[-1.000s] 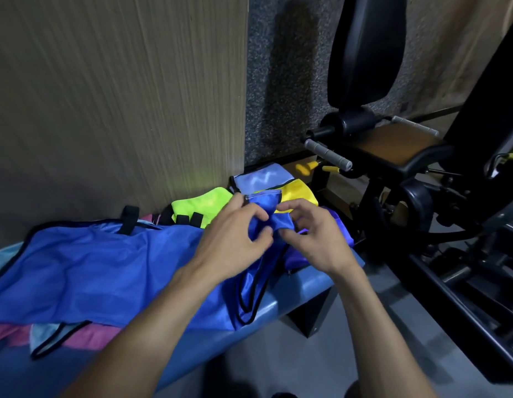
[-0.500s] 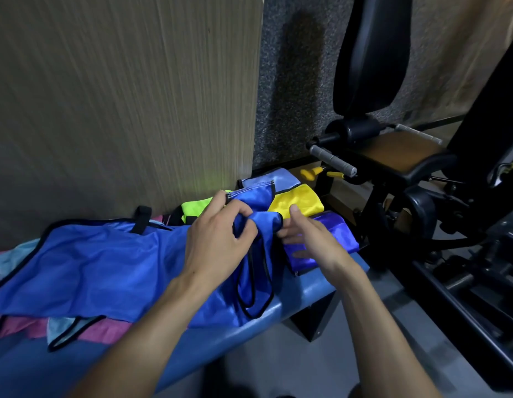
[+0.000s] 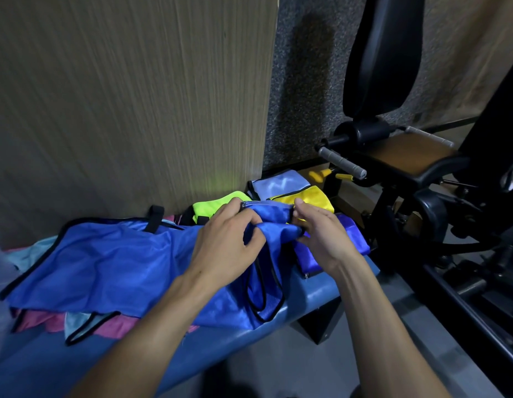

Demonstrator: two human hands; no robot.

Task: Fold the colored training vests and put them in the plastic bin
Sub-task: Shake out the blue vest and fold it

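My left hand (image 3: 226, 248) and right hand (image 3: 321, 237) both pinch the blue vest's (image 3: 106, 262) shoulder end. I'd match the black-trimmed straps evenly, then fold toward nine o'clock, flat along the bench (image 3: 321, 297).

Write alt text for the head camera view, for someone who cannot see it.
Two bare hands, left hand and right hand, pinch the strap end of a blue vest spread over a blue bench. Folded green, yellow and pale blue vests lie beyond, gym equipment at right.
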